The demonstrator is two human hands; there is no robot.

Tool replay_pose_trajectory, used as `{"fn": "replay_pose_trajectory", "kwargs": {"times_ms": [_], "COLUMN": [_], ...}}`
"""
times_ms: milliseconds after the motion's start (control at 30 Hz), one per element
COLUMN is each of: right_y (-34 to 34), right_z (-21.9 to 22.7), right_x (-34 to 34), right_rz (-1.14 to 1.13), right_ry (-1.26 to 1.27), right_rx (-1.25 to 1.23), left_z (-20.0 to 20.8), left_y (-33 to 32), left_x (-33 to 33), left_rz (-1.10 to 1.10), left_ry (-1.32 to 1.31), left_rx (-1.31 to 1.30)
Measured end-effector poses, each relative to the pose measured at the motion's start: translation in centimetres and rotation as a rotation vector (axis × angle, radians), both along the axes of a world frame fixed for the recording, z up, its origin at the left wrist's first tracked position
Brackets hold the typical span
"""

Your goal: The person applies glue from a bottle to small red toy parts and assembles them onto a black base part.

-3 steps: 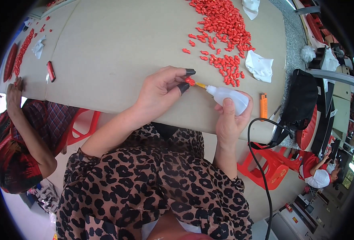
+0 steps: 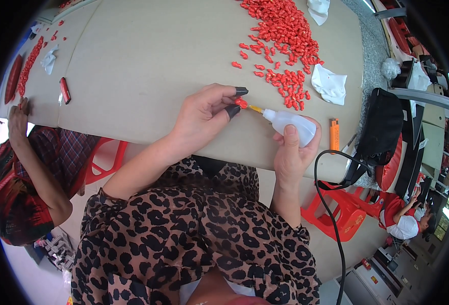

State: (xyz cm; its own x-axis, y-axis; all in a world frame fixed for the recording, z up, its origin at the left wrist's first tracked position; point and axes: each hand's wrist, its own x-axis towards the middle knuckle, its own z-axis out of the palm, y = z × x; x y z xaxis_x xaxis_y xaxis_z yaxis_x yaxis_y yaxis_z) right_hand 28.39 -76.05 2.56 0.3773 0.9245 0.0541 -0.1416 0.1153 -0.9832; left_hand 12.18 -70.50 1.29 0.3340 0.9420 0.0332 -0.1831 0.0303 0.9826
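Black covers wrap the thumb and a fingertip of my left hand (image 2: 206, 113), which pinches a small glossy red piece (image 2: 241, 103) over the table. My right hand (image 2: 294, 155) is closed round a white squeeze bottle (image 2: 293, 125). The bottle lies tilted, its thin yellow nozzle (image 2: 255, 109) pointing left, with the tip at the red piece; whether it touches is too small to tell. Beyond my hands a large heap of similar red pieces (image 2: 283, 30) spreads over the far right of the table, with a looser group (image 2: 290, 86) nearer me.
An orange lighter (image 2: 334, 134), a crumpled white cloth (image 2: 329, 84) and a black bag (image 2: 382, 129) lie to the right. A black cable (image 2: 331, 213) loops down beside my right arm. At left, a co-worker's hand (image 2: 18, 122) rests by a row of red pieces (image 2: 30, 66) and a red lighter (image 2: 64, 91).
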Motion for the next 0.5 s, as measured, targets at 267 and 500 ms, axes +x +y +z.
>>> {"fn": "replay_pose_trajectory", "kwargs": {"times_ms": [267,500], "right_y": [0.25,-0.52], "right_z": [-0.35,0.50], "right_x": [0.26,0.80], "right_rz": [0.010,0.009], "right_ry": [0.076,0.083], "right_rx": [-0.027,-0.009], "left_z": [-0.22,0.70], "left_y": [0.21,-0.48], "left_x": [0.10,0.75], "left_rz": [-0.015,-0.030], "left_ry": [-0.022,-0.002], "left_rx": [-0.025,-0.002]}}
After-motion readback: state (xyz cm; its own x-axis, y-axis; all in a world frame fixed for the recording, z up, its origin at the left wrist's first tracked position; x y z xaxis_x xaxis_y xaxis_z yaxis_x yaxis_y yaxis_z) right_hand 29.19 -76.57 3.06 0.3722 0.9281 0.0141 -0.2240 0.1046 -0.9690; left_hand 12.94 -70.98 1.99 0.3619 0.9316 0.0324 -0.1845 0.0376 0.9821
